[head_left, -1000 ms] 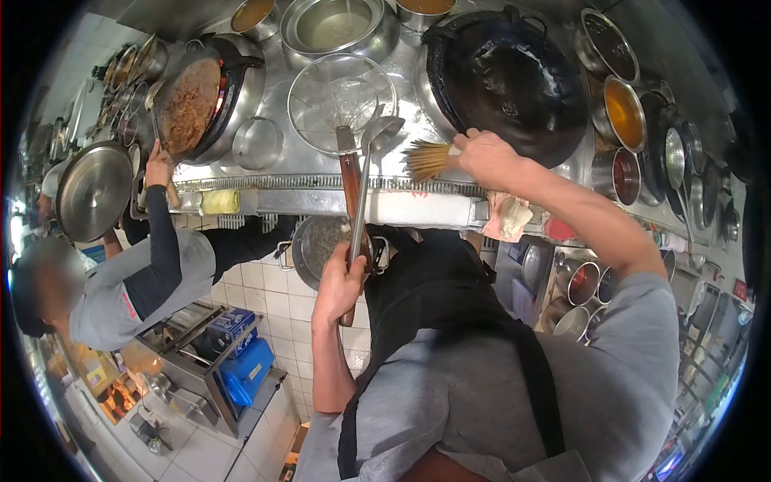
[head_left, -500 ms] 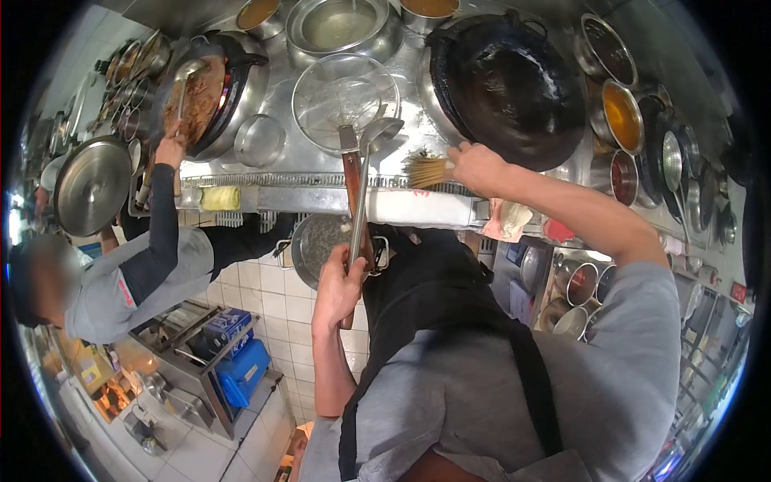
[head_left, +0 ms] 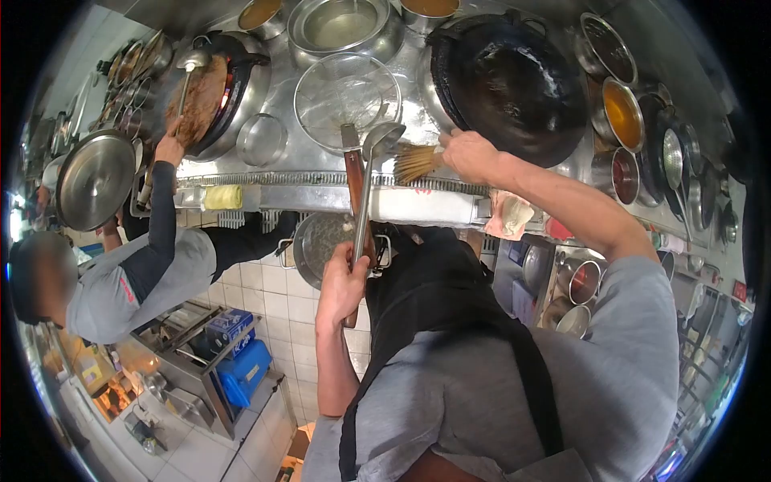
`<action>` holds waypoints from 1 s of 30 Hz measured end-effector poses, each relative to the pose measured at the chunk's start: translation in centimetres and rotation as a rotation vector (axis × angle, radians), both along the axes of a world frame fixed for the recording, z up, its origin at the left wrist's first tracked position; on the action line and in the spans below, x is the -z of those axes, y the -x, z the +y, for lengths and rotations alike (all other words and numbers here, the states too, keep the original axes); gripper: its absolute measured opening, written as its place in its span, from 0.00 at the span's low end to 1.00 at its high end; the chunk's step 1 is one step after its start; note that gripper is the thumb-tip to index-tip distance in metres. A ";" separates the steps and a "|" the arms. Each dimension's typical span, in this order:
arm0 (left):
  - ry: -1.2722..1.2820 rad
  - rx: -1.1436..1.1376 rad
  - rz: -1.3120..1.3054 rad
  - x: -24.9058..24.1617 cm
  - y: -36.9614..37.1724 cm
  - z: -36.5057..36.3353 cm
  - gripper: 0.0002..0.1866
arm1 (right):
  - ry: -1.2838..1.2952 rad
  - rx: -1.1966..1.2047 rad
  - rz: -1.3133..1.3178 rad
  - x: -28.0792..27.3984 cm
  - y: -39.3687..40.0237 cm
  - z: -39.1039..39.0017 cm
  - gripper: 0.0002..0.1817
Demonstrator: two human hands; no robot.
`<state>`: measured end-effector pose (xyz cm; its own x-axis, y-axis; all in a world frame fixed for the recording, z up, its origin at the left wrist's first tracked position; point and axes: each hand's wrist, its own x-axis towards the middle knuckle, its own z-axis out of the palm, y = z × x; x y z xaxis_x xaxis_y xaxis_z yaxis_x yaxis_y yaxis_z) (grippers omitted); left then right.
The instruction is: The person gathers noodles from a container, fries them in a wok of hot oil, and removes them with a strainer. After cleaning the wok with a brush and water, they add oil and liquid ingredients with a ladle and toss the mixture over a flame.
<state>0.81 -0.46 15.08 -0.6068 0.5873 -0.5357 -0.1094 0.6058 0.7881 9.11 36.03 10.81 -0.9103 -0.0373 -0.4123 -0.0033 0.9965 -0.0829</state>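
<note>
My left hand (head_left: 343, 281) is wrapped round the metal handle of a ladle (head_left: 379, 143), whose bowl is at the top beside the strainer. A wooden handle (head_left: 354, 181) with a metal end runs along the ladle and passes by the same hand; whether I grip it too is unclear. My right hand (head_left: 472, 157) is closed on a bamboo brush (head_left: 415, 163), its bristles pointing left over the counter edge. Just above that hand sits a large black wok (head_left: 514, 88) with a wet, shiny inside. A round wire strainer (head_left: 347, 96) rests on the counter left of the brush.
At the left a co-worker (head_left: 144, 273) holds a ladle in a wok of food (head_left: 201, 100). Below the counter edge (head_left: 297, 198) stands a metal pot (head_left: 317, 245). Pots of sauce (head_left: 622, 116) line the right. A folded white cloth (head_left: 422, 206) lies along the counter front.
My right hand and the brush have shifted slightly left, the bristles now nearer the ladle bowl. The co-worker's ladle has moved a little up and right.
</note>
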 end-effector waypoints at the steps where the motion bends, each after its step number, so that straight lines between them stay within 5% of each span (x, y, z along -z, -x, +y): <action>1: 0.008 0.000 -0.031 0.3 0.0 0.1 0.15 | 0.056 0.006 0.011 -0.2 -0.6 0.1 0.27; 4: 0.059 0.037 -0.049 1.6 0.1 0.7 0.19 | 0.174 0.338 -0.053 -1.6 -4.0 -1.0 0.31; 7: -0.001 0.116 0.154 3.5 -1.0 2.1 0.19 | 0.383 0.792 0.134 -0.8 -8.8 -2.4 0.16; 10: 0.043 0.238 0.293 4.8 -2.4 4.5 0.16 | 0.898 1.632 -0.101 -1.4 -9.7 -4.2 0.16; 13: 0.097 0.328 0.332 6.2 -4.4 6.1 0.15 | 1.482 1.961 0.108 4.7 -10.1 -7.1 0.19; 19: 0.092 0.343 0.224 3.6 -5.2 7.7 0.18 | 1.867 1.887 0.245 4.8 -3.6 -11.1 0.17; 21: 0.063 0.093 -0.202 2.5 -5.0 8.0 0.13 | 1.924 1.774 0.152 4.0 -2.8 -10.6 0.16; 26: -0.380 -0.411 -1.020 4.6 -1.6 4.1 0.04 | 1.661 1.511 0.069 -1.9 -5.1 -8.5 0.39; 30: -0.767 -0.700 -1.600 4.0 -1.5 0.6 0.18 | 1.644 1.419 0.204 -6.2 -8.0 -6.3 0.37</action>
<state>2.27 0.15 11.05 -0.0781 0.8404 -0.5364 -0.9382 -0.2438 -0.2454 17.14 29.68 17.00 -0.6570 0.3923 -0.6438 0.3491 -0.5986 -0.7210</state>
